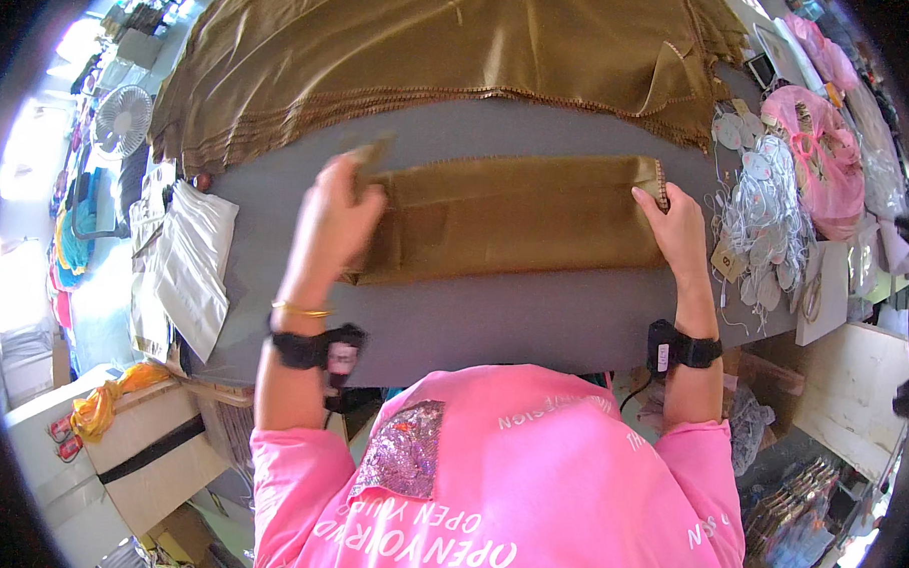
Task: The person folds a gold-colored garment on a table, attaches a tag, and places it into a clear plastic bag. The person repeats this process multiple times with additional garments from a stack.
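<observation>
A folded brown cloth (517, 218) with a stitched edge lies lengthwise on the grey tabletop (453, 325) in front of me. My right hand (678, 228) pinches its upper right end, thumb on top of the fabric. At the opposite end my left hand (340, 216) is blurred by motion; a small flap of the same cloth sticks up between its thumb and fingers. Beyond the folded piece, a stack of larger brown cloths (447, 51) with overlocked stitched edges spreads across the far side of the table.
White plastic bags (192, 263) lie at the table's left side. To the right are a heap of white string tags (761, 212) and a pink plastic bag (815, 158). A white fan (122, 121) stands far left. An open wooden compartment (845, 395) sits at lower right.
</observation>
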A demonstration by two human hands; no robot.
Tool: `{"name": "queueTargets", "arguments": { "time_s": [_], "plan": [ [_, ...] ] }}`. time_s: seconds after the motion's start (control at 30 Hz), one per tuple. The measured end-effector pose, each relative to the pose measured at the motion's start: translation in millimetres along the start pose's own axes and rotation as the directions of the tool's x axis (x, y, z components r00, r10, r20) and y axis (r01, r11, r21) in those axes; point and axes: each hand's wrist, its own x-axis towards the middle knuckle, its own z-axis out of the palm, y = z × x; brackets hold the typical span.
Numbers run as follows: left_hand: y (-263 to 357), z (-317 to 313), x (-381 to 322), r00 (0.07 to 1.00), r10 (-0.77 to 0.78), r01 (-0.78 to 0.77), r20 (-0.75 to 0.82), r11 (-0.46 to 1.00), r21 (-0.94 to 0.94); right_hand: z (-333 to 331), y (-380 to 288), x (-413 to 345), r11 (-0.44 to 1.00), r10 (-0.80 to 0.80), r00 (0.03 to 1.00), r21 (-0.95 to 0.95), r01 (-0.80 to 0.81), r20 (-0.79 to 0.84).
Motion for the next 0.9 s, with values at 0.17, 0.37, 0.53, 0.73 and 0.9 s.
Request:
{"name": "queueTargets", "arguments": {
  "time_s": [0.17, 0.37, 0.53, 0.73, 0.9],
  "plan": [
    [86.3, 72.9, 4.8, 0.954, -0.135, 0.159, 0.269, 0.985, -0.071, 4.7, -0.4, -4.0, 0.999, 0.029, 0.999, 0.015, -0.029, -0.018],
    [77.4, 38.8, -2.5, 0.975, -0.03, 0.024, 0.222, 0.999, 0.031, -2.6, 0.5, -2.3, 0.996, 0.044, 0.997, 0.079, -0.049, 0.062],
    [56.1, 51.7, -16.4, 0.858, 0.219, -0.345, 0.464, 0.916, 0.206, -9.9, -20.0, -4.1, 0.77, 0.118, 0.965, 0.593, -0.237, 0.233],
    [20.6, 30.9, -31.2, 0.985, -0.128, 0.164, 0.116, 0.9, -0.405, 5.7, -117.4, -12.5, 0.461, -0.105, 0.956, 0.865, -0.197, 0.274],
    [-10.4, 2.2, -36.1, 0.779, -0.417, 0.547, 0.469, 0.084, -0.833, 96.0, -236.9, -14.4, 0.56, -0.499, 0.838, 0.82, 0.117, 0.221]
  ]
}}
